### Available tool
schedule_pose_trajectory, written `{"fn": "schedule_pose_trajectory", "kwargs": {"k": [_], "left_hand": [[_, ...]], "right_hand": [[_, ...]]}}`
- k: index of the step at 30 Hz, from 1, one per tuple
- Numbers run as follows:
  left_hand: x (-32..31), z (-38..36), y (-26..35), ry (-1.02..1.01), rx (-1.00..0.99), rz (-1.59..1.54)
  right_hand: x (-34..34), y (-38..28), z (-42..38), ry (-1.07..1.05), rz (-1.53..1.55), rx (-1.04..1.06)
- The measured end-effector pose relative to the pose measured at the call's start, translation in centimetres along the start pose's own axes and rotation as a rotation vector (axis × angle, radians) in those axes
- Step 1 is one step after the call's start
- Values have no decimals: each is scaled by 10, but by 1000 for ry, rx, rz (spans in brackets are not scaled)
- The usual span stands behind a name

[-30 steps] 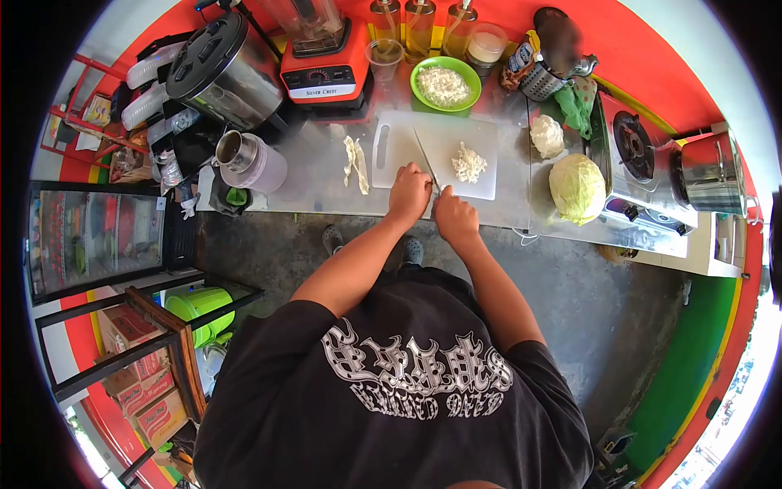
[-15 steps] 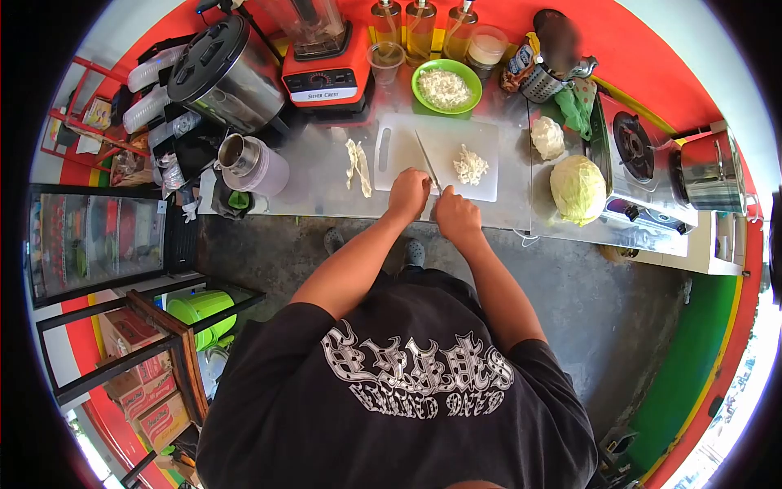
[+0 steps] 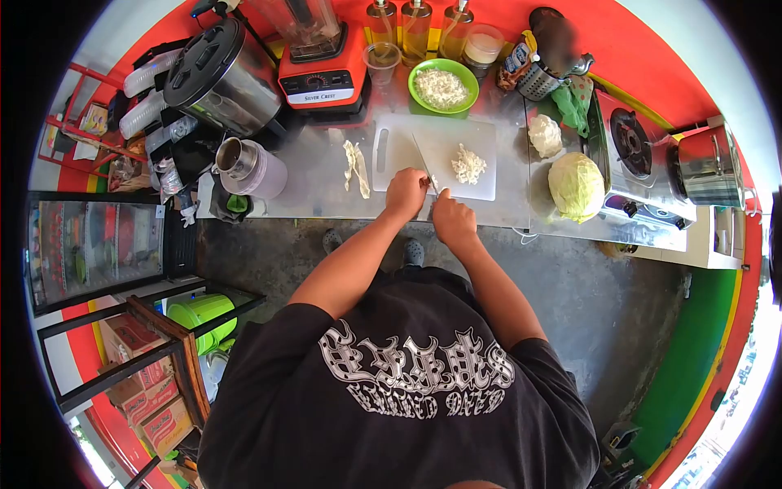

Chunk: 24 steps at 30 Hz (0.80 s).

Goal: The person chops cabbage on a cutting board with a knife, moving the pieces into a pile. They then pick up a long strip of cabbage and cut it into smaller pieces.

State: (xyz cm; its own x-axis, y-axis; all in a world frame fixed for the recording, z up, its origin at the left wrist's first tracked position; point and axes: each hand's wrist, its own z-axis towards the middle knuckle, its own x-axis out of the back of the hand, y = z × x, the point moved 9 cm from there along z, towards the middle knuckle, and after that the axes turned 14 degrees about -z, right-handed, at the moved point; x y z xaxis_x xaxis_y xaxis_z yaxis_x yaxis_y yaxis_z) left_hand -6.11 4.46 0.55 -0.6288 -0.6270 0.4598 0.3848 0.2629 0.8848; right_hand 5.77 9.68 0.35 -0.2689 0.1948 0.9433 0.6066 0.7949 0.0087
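My right hand [image 3: 454, 220] is closed round the handle of a kitchen knife [image 3: 421, 156], whose blade points away from me over the white cutting board [image 3: 395, 151]. Close beside the blade, my left hand [image 3: 406, 194] rests at the board's near edge with its fingers curled; whatever they hold is hidden. A small white piece [image 3: 433, 180] lies by the knife. To the right on the board is a pile of chopped white pieces [image 3: 468, 165]. Behind the board stands a green bowl [image 3: 472, 76] with more chopped white pieces inside.
Pale limp strips [image 3: 356, 169] lie left of the board. On the right are a cabbage [image 3: 577, 187], a white lump [image 3: 545, 136] and a gas stove [image 3: 631, 143]. A red blender [image 3: 323, 77], pump bottles [image 3: 416, 33] and a lilac jug [image 3: 259, 169] line the counter.
The knife and right hand have shifted slightly, and a small white piece now shows beside the blade. My left hand stays nearly in place. The whole view has moved a little.
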Motion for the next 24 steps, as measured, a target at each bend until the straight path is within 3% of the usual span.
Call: {"fn": "schedule_pose_trajectory", "kwargs": {"k": [5,17,24], "left_hand": [[-1,2,-2,-16,-35,5],[-7,5,-12,-116,126,53],[-4,-8,6,-81,-115,86]], "right_hand": [[-1,1,10,-3,13,0],[3,0,7,4,48,-11],[-4,1,5,45,49,-32]]}}
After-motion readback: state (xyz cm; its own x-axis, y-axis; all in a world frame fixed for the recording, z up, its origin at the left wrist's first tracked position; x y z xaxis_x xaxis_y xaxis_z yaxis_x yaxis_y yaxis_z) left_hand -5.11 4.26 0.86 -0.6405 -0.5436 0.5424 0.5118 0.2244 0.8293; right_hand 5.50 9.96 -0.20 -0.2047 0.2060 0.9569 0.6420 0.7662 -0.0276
